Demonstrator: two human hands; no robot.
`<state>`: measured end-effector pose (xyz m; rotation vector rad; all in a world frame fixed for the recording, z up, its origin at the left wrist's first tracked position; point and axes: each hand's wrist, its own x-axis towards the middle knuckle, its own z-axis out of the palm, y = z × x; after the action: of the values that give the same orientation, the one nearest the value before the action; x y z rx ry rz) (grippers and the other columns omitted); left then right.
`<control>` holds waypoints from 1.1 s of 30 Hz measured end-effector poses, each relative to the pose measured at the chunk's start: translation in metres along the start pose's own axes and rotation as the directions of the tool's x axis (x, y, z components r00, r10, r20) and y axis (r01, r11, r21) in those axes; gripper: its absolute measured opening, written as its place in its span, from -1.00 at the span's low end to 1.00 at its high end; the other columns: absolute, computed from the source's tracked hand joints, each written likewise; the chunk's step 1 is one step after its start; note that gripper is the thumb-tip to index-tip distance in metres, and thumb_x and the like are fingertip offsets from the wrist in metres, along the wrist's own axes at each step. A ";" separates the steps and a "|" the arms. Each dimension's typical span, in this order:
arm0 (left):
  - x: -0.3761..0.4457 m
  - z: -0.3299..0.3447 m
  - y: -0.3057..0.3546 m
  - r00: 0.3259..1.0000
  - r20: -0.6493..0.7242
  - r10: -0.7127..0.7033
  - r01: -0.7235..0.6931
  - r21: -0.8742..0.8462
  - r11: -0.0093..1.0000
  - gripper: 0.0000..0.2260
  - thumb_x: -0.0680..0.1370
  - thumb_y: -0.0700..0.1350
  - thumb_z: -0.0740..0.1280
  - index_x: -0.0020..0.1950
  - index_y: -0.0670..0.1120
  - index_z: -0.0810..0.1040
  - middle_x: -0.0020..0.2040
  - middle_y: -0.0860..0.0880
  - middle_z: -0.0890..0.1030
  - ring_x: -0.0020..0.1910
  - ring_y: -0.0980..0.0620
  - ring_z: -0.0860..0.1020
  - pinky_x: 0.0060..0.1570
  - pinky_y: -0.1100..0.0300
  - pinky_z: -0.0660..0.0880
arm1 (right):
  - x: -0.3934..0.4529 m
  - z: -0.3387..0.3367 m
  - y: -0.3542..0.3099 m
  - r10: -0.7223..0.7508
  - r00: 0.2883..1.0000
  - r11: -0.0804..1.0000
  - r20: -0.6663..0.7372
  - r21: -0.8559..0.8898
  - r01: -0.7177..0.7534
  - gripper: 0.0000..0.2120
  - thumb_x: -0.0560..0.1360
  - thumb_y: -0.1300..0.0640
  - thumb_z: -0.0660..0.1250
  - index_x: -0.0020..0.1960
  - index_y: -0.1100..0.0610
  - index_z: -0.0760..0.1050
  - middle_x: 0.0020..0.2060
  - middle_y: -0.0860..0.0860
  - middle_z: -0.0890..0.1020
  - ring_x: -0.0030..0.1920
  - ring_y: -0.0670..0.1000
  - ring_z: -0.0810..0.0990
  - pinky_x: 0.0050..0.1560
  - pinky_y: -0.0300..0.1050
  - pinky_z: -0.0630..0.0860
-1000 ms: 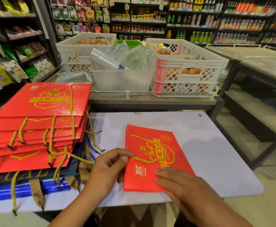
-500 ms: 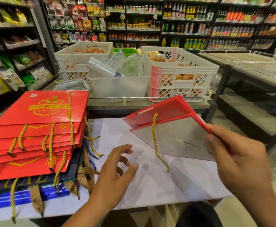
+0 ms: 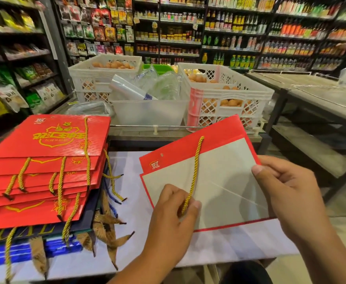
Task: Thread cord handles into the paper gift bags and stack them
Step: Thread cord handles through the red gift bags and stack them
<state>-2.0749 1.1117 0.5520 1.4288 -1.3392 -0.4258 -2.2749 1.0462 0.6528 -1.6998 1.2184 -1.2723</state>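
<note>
Left hand (image 3: 173, 214) pinches cord (image 3: 193, 175); right hand (image 3: 287, 191) grips bag (image 3: 225, 177).

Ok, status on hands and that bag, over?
Left hand pinching gold cord. Right hand gripping red bag by its edge, off the table. One punched hole shows empty. Nothing in the way.
</note>
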 end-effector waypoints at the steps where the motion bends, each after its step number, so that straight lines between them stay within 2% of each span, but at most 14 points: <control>1: 0.000 -0.002 -0.004 1.000 0.004 0.026 -0.026 0.011 1.000 -0.81 0.66 -0.01 0.36 -0.15 0.04 0.49 -0.11 0.09 0.44 -0.12 0.05 0.51 -0.17 0.31 0.40 | 0.003 -0.001 0.003 0.040 0.999 0.999 0.010 -0.011 -0.040 -0.78 0.65 0.05 0.30 0.09 -0.20 0.69 -0.10 -0.24 0.73 -0.07 -0.09 0.71 -0.06 0.16 0.68; 5: -0.001 -0.021 -0.020 0.988 0.157 0.013 -0.001 -0.078 0.997 -0.77 0.70 0.04 0.28 -0.10 -0.02 0.52 -0.28 -0.01 0.50 -0.28 0.00 0.49 -0.23 0.01 0.45 | 0.025 -0.004 0.027 0.156 0.988 0.984 0.017 -0.090 -0.154 -0.79 0.66 0.05 0.31 0.03 -0.17 0.70 -0.16 -0.25 0.70 -0.09 0.01 0.70 -0.14 0.11 0.69; 7: 0.000 -0.030 -0.028 0.976 0.219 0.005 0.018 -0.103 0.994 -0.80 0.71 0.01 0.27 -0.01 -0.06 0.57 -0.27 -0.03 0.51 -0.30 0.03 0.45 -0.26 0.06 0.41 | 0.039 -0.001 0.042 0.162 0.987 0.975 0.014 -0.160 -0.158 -0.78 0.66 0.09 0.31 -0.01 -0.14 0.69 -0.19 -0.23 0.70 -0.10 -0.02 0.65 -0.12 -0.01 0.61; 10: 0.002 -0.037 -0.043 0.982 0.185 -0.023 0.042 -0.102 0.994 -0.83 0.70 -0.02 0.28 0.06 -0.03 0.63 -0.23 0.01 0.57 -0.29 0.14 0.43 -0.25 0.21 0.36 | 0.065 0.010 0.069 0.086 0.992 0.904 0.087 -0.426 -0.041 -0.75 0.70 0.13 0.24 0.20 -0.04 0.68 0.09 -0.08 0.70 -0.01 -0.07 0.58 -0.01 -0.11 0.45; 12: 0.001 -0.039 -0.053 0.986 0.157 -0.060 0.072 -0.070 0.995 -0.85 0.70 -0.02 0.28 0.05 -0.01 0.63 -0.23 -0.02 0.58 -0.30 0.11 0.42 -0.24 0.21 0.34 | 0.087 0.022 0.088 0.088 0.978 0.785 0.187 -0.617 0.048 -0.68 0.72 0.14 0.16 0.36 0.03 0.61 0.27 0.03 0.66 0.15 0.06 0.57 0.15 -0.11 0.43; 14: -0.003 -0.037 -0.061 0.983 0.165 -0.084 0.089 -0.024 0.996 -0.83 0.70 0.00 0.27 -0.01 -0.02 0.59 -0.29 -0.01 0.52 -0.32 0.15 0.39 -0.26 0.21 0.31 | 0.110 0.037 0.108 0.128 0.947 0.649 0.293 -0.747 0.144 -0.66 0.71 0.14 0.15 0.40 -0.03 0.54 0.33 0.02 0.62 0.27 0.12 0.56 0.31 -0.03 0.44; 18: -0.012 -0.025 -0.061 0.970 0.224 -0.097 0.090 0.037 0.995 -0.82 0.71 0.04 0.25 -0.06 0.07 0.55 -0.28 0.11 0.50 -0.29 0.18 0.42 -0.24 0.22 0.34 | 0.142 0.062 0.134 0.166 0.881 0.519 0.443 -0.799 0.304 -0.61 0.67 0.06 0.19 0.46 -0.21 0.42 0.32 -0.03 0.56 0.30 0.11 0.51 0.37 0.10 0.45; 21: -0.018 -0.013 -0.054 0.955 0.276 -0.105 0.104 0.017 0.994 -0.83 0.72 0.04 0.25 0.03 0.07 0.60 -0.17 0.06 0.59 -0.20 0.12 0.52 -0.14 0.15 0.45 | 0.147 0.083 0.143 0.178 0.846 0.416 0.503 -0.818 0.398 -0.49 0.64 0.16 0.20 0.52 -0.22 0.31 0.31 0.00 0.49 0.31 0.12 0.46 0.35 0.11 0.44; 23: -0.018 -0.006 -0.049 0.949 0.295 -0.114 0.122 -0.011 0.992 -0.83 0.71 0.04 0.25 0.06 0.06 0.62 -0.11 0.05 0.63 -0.14 0.10 0.56 -0.09 0.17 0.49 | 0.136 0.103 0.140 0.156 0.868 0.448 0.471 -0.817 0.363 -0.40 0.64 0.23 0.22 0.59 -0.19 0.23 0.38 0.01 0.41 0.35 0.12 0.44 0.38 0.08 0.45; 25: -0.015 -0.001 -0.046 0.955 0.267 -0.129 0.148 -0.052 0.988 -0.83 0.70 0.04 0.28 0.04 0.06 0.65 -0.15 0.06 0.64 -0.17 0.11 0.56 -0.13 0.20 0.47 | 0.111 0.120 0.128 -0.023 0.884 0.609 0.466 -0.695 0.382 -0.41 0.62 0.32 0.19 0.56 -0.11 0.30 0.40 -0.02 0.41 0.35 0.07 0.43 0.41 -0.03 0.43; 27: -0.010 0.002 -0.048 0.964 0.206 -0.169 0.195 -0.114 0.974 -0.81 0.68 0.02 0.33 -0.05 0.01 0.66 -0.32 0.08 0.55 -0.32 0.13 0.45 -0.25 0.19 0.38 | 0.074 0.129 0.110 -0.220 0.842 0.811 0.492 -0.387 0.438 -0.45 0.51 0.40 0.15 0.39 0.00 0.51 0.26 -0.05 0.53 0.23 -0.07 0.50 0.33 -0.28 0.40; 28: -0.008 0.002 -0.050 0.964 0.180 -0.194 0.224 -0.161 0.961 -0.80 0.67 0.00 0.36 -0.11 -0.01 0.65 -0.38 0.09 0.47 -0.36 0.12 0.38 -0.30 0.20 0.32 | 0.055 0.129 0.101 -0.252 0.832 0.887 0.494 -0.226 0.402 -0.47 0.46 0.40 0.14 0.30 0.02 0.57 0.18 -0.08 0.60 0.12 -0.16 0.55 0.22 -0.35 0.43; 31: -0.001 0.000 -0.055 0.965 0.120 -0.235 0.256 -0.222 0.941 -0.74 0.64 -0.02 0.40 -0.27 0.08 0.63 -0.44 0.09 0.42 -0.40 0.11 0.34 -0.33 0.21 0.27 | 0.010 0.120 0.085 -0.110 0.844 0.993 0.525 0.015 0.120 -0.49 0.46 0.34 0.10 0.20 -0.09 0.60 -0.02 -0.12 0.70 -0.21 -0.13 0.64 -0.13 -0.29 0.54; 33: 0.001 0.000 -0.055 0.969 0.095 -0.228 0.243 -0.201 0.949 -0.68 0.62 -0.04 0.42 -0.34 0.09 0.59 -0.47 0.10 0.42 -0.41 0.13 0.34 -0.33 0.25 0.28 | -0.004 0.116 0.087 -0.068 0.806 0.997 0.589 0.068 0.034 -0.53 0.49 0.30 0.16 0.23 -0.11 0.59 -0.08 -0.04 0.70 -0.25 -0.06 0.65 -0.20 -0.17 0.56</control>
<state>-2.0483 1.0987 0.5062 1.4087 -1.1436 -0.7607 -2.1888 1.0192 0.5395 -1.8976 0.7542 -0.6933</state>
